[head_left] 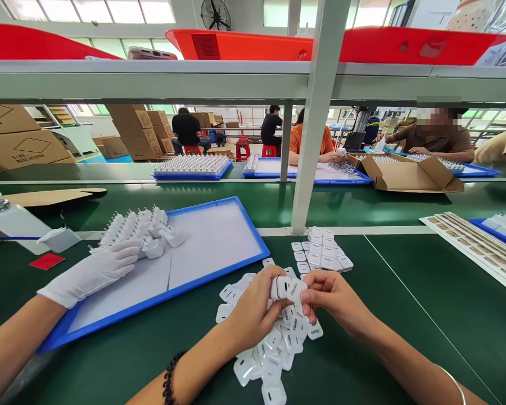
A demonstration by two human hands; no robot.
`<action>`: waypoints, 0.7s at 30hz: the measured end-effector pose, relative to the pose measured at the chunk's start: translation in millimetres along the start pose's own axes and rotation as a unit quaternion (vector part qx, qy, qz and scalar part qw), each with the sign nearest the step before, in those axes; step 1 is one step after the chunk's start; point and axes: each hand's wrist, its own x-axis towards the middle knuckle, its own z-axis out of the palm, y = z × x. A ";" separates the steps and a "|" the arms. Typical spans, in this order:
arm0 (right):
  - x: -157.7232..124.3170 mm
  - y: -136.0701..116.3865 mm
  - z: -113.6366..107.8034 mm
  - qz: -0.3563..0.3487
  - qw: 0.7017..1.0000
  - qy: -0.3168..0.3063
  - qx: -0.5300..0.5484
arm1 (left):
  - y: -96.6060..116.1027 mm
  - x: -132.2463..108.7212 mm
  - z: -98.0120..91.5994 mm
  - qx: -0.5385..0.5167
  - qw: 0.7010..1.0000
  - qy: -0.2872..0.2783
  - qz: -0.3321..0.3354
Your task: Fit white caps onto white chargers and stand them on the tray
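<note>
My left hand (pixel 253 309) is closed round a small white plug-shaped part (pixel 279 287), held just above a loose pile of flat white pieces (pixel 274 349) on the green table. My right hand (pixel 333 295) pinches a flat white piece (pixel 297 291) against that part. Both hands meet in the middle near the front edge. Behind them lies a neat group of white pieces (pixel 322 256) laid in rows.
A co-worker's white-gloved hand (pixel 96 270) rests in a blue-rimmed tray (pixel 253 239) beside a cluster of white plugs (pixel 139 230). A grey post (pixel 310 169) stands behind. Label strips (pixel 476 247) lie right. Other people work across the conveyor near a cardboard box (pixel 409 174).
</note>
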 end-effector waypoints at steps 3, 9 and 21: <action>-0.8 0.9 1.2 0.007 1.000 -0.011 -0.025 | 4.8 -0.1 -2.5 -0.004 0.999 -0.024 0.041; -2.3 -5.8 -5.5 0.022 0.996 -0.046 -0.073 | 8.3 2.5 -7.1 0.004 0.995 -0.050 0.092; -2.2 -7.7 -8.6 0.052 0.991 -0.056 -0.106 | 10.0 4.0 -11.0 0.051 0.990 -0.072 0.112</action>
